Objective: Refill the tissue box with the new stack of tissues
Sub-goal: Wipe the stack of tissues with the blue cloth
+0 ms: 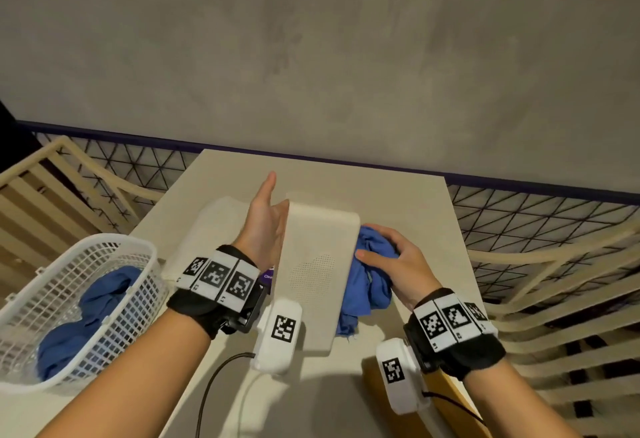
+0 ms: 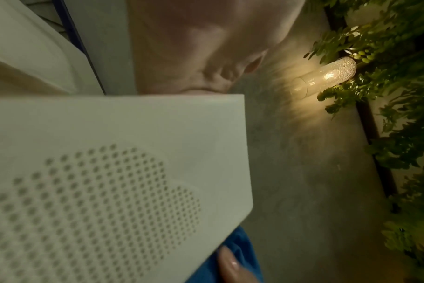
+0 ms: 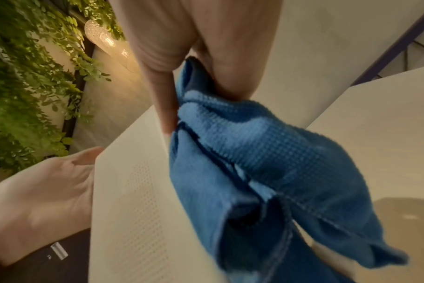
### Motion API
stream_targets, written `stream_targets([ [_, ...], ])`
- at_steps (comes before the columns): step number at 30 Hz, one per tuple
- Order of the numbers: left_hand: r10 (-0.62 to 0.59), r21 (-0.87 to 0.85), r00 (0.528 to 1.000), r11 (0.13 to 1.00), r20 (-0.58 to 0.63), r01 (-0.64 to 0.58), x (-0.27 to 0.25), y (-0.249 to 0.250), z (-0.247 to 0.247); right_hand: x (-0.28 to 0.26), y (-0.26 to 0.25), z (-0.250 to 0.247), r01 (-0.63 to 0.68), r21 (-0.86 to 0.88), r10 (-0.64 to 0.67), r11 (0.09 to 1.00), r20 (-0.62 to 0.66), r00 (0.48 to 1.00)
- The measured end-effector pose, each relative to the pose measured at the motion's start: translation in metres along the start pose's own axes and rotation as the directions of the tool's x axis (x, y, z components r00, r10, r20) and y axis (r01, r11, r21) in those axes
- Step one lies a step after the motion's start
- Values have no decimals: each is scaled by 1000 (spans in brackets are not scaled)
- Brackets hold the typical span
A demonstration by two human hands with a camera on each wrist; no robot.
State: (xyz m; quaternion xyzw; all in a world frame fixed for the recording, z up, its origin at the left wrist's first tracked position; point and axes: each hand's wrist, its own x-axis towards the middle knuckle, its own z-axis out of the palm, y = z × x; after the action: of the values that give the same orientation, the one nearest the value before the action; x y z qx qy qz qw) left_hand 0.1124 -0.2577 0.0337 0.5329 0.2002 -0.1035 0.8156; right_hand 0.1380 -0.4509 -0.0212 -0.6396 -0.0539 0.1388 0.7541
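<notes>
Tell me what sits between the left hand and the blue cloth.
The cream perforated box panel, tilted up: the left hand holds its left side, and the blue cloth is pressed against its right by the right hand. Head view.

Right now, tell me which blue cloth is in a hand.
The blue cloth right of the white box, gripped by the right hand. The other cloth lies untouched in the basket.

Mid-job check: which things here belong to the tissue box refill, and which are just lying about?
In the job:
- cream box panel with the dotted patch, propped by the left hand
- blue cloth, gripped by the right hand against the panel's side
- purple-labelled pack, mostly hidden; probably the tissues

Lying about:
- white basket holding another blue cloth
- table
</notes>
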Motion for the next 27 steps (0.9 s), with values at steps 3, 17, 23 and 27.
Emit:
stream_targets([
  [3, 45, 28, 999, 999, -3, -45, -5, 5, -2, -1, -22, 2, 55, 34, -55, 998, -10, 998],
  [17, 162, 127, 987, 979, 10, -162, 0, 2, 1, 2, -45, 46, 226, -438, -288, 870, -79, 954],
  [23, 102, 186, 994, 977, 32, -106, 2, 4, -5, -5, -37, 45, 319, -746, -380, 584, 96, 920],
  [27, 5, 173, 995, 985, 95, -22, 2, 5, -5, -7, -31, 61, 360, -775, -414, 520, 140, 900],
])
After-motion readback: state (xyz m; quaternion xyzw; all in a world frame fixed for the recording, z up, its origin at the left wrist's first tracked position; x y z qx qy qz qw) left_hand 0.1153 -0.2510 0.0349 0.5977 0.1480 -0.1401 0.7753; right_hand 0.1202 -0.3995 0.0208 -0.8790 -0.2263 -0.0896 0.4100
